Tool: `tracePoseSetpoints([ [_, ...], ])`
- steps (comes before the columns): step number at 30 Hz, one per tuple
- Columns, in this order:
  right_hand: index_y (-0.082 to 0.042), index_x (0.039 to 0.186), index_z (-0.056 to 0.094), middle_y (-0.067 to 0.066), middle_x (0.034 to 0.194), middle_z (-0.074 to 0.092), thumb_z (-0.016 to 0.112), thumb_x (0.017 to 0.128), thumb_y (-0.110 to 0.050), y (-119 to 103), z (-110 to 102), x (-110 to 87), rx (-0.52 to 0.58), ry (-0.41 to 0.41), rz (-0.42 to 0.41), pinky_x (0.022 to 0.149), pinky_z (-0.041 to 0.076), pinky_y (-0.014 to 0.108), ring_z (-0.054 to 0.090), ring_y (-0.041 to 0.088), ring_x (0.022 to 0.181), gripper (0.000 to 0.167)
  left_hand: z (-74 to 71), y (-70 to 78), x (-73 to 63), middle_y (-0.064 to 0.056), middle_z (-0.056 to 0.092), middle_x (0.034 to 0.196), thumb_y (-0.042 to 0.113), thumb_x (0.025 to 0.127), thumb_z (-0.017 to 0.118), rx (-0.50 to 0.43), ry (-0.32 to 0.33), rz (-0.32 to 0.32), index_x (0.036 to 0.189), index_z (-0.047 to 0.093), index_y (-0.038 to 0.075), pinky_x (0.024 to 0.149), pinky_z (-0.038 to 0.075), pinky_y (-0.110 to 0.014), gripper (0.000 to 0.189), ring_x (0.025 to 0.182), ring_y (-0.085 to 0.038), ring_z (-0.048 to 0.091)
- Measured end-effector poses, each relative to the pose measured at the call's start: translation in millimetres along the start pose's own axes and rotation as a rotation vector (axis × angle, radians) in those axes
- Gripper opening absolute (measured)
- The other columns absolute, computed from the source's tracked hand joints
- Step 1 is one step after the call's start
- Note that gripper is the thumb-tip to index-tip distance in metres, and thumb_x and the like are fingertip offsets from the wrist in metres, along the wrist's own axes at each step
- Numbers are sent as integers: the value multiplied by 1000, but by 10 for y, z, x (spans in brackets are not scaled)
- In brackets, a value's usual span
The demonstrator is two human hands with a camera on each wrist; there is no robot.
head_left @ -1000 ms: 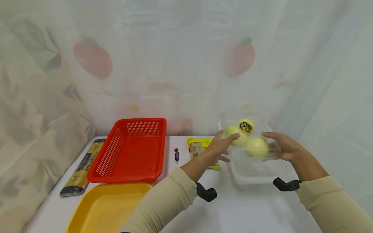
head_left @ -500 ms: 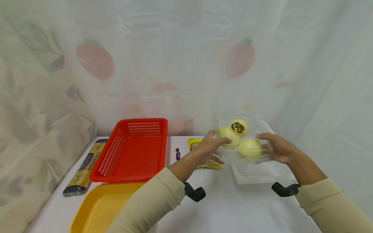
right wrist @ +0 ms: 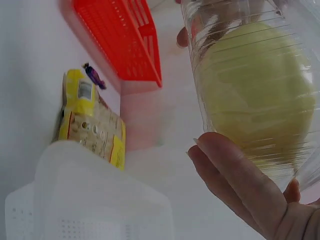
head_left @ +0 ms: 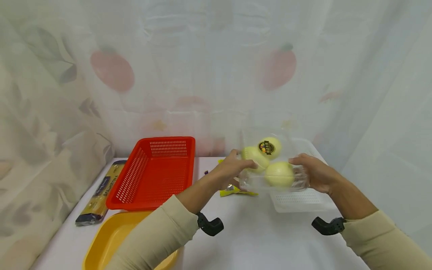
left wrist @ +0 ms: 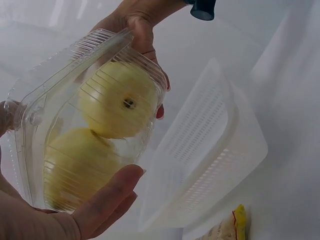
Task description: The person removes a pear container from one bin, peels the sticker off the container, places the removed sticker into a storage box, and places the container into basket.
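Both hands hold a clear plastic clamshell box [head_left: 251,183] up in front of the curtain. Inside it lie three pale yellow-green round fruits [head_left: 279,174], one bearing a dark round label [head_left: 266,147]. My left hand [head_left: 227,170] grips the box's left side, thumb on top. At the right end, my right hand [head_left: 317,173] grips it with the thumb over the edge. In the left wrist view a fruit [left wrist: 119,100] shows a dark blossom end through the ribbed plastic. The white perforated basket [head_left: 298,202] stands below and behind the box.
A red basket [head_left: 168,174] stands left of centre, with a yellow tray [head_left: 108,234] before it and a spaghetti pack [head_left: 101,193] beside it. A yellow food bag [right wrist: 92,120] and a purple-wrapped candy [right wrist: 94,76] lie between the red and white baskets.
Both hands have carried the box of fruit leftward and slightly down, away from above the white basket. It now covers much of the yellow bag in the head view.
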State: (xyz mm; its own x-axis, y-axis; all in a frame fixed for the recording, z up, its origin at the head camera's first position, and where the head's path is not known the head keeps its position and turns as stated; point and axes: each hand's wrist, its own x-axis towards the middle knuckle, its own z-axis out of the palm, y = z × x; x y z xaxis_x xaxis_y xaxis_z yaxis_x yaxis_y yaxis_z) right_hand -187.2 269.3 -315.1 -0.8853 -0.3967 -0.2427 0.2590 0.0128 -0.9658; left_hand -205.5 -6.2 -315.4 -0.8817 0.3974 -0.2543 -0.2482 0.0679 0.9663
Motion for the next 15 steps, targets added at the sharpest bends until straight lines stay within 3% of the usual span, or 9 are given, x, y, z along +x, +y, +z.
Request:
tracePoseSetpoints([
  [6, -3, 110, 24, 14, 98, 59, 44, 102, -20, -41, 158, -32, -7, -10, -23, 70, 57, 43, 66, 25, 80, 27, -85, 9, -146, -11, 49, 120, 25, 80, 74, 44, 16, 7, 141, 29, 10, 72, 54, -54, 77, 103, -33, 55],
  [15, -3, 102, 26, 16, 102, 52, 49, 99, -19, -20, 379, -52, -39, -38, -42, 73, 55, 49, 64, 29, 84, 28, -221, -46, -382, -13, 51, 120, 20, 80, 72, 7, 1, 42, 133, 35, 14, 67, 54, -49, 65, 100, -34, 57],
])
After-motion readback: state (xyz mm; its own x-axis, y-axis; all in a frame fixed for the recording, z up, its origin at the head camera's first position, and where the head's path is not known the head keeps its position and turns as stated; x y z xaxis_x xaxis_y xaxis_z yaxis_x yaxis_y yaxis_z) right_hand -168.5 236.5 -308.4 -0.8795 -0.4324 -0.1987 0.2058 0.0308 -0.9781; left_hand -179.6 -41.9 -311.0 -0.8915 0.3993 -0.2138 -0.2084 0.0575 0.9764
